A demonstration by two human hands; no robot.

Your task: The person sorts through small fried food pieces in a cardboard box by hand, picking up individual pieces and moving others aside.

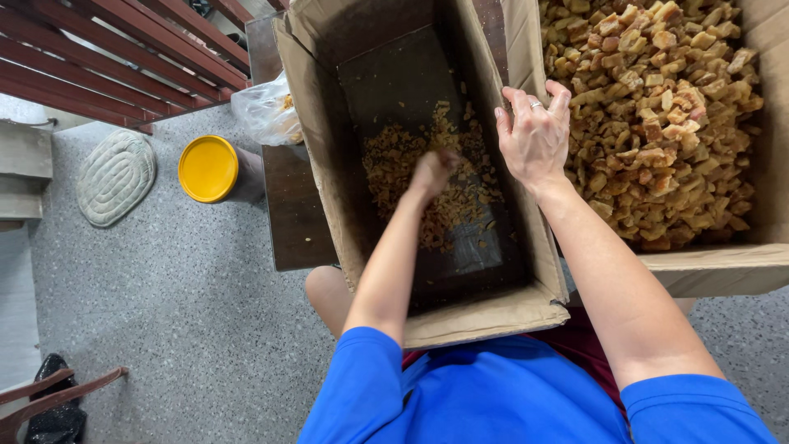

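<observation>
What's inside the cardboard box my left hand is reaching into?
The cardboard box has a dark lining and a thin scatter of small tan chunks. The left hand is blurred and covers some pieces; whether it holds any cannot be told.

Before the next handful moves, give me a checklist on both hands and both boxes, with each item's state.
1. Left hand down inside the near box: ok, it is among the small pieces on the bottom.
2. Left hand's grip: cannot tell, the hand is blurred.
3. Right hand placed: ok, it rests on the wall where the two boxes meet, fingers spread.
4. Right hand holding a chunk: not ok, nothing shows in it.
5. Far box stocked: ok, piled with tan chunks.
6. Room in near box: ok, the layer is thin and dark bottom shows.
</observation>
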